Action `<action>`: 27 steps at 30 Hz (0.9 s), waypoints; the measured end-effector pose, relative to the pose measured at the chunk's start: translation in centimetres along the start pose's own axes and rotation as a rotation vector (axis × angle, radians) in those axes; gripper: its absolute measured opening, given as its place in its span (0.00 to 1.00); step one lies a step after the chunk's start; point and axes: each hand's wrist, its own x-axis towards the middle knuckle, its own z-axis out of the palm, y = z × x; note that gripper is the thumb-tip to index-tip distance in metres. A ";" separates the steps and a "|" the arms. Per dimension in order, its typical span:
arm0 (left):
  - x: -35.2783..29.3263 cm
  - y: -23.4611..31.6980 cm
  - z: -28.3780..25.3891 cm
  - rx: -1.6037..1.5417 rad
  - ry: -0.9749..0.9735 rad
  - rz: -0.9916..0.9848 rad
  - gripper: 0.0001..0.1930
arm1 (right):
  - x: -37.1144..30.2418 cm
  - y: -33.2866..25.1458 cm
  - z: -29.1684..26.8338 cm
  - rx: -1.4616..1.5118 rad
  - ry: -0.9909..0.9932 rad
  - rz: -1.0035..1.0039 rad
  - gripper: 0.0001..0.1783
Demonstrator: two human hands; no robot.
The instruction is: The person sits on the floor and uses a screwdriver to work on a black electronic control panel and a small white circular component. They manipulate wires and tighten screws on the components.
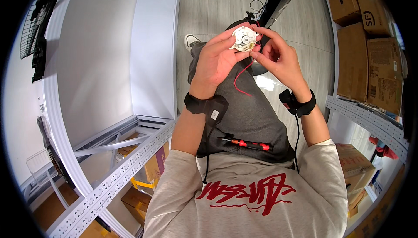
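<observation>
Across the room from me stretches a pale grey plank-patterned floor [213,3], with white metal shelving [126,175] to the person's left and stacked brown cardboard cartons [352,64] on a perforated rack beam [370,118] to the right. A person sits between them, in a light T-shirt [183,212] with red script on the chest and dark grey trousers [257,111]. A black upright post [281,3] rises just beyond the knees, and a sneaker [190,40] shows at the left. Both wrists wear black strapped-on modules with cables running back toward the body. The left hand [217,59] grips a white round plastic mechanism [244,39] up above the lap, fingers behind it and thumb along its left side. The right hand [283,64] has its thumb and index finger at the mechanism's right edge, the others curled; whether these two are pinching it, I can't tell. A red-and-black screwdriver [250,144] lies across the lap, near the shirt hem. Thinnest of all, a red wire [236,83] trails from beside the mechanism down over the trousers.
</observation>
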 end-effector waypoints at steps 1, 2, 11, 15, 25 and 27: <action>0.0 0.0 0.0 -0.001 -0.006 0.001 0.29 | 0.0 0.0 0.0 0.000 0.001 -0.001 0.31; 0.0 0.0 -0.1 -0.003 -0.011 0.001 0.29 | 0.0 0.0 0.0 0.000 0.004 -0.003 0.31; 0.0 0.0 0.2 0.009 -0.013 0.007 0.28 | 0.0 0.2 0.1 -0.005 0.005 -0.006 0.31; 0.0 0.0 0.2 -0.001 -0.011 0.013 0.27 | 0.0 0.2 0.1 -0.002 0.009 0.001 0.31; 0.1 0.0 0.0 -0.021 -0.025 0.015 0.25 | 0.1 0.1 0.1 -0.007 0.010 0.006 0.31; 0.2 0.0 0.0 -0.018 -0.019 0.016 0.25 | 0.1 0.2 0.1 -0.006 0.009 0.010 0.31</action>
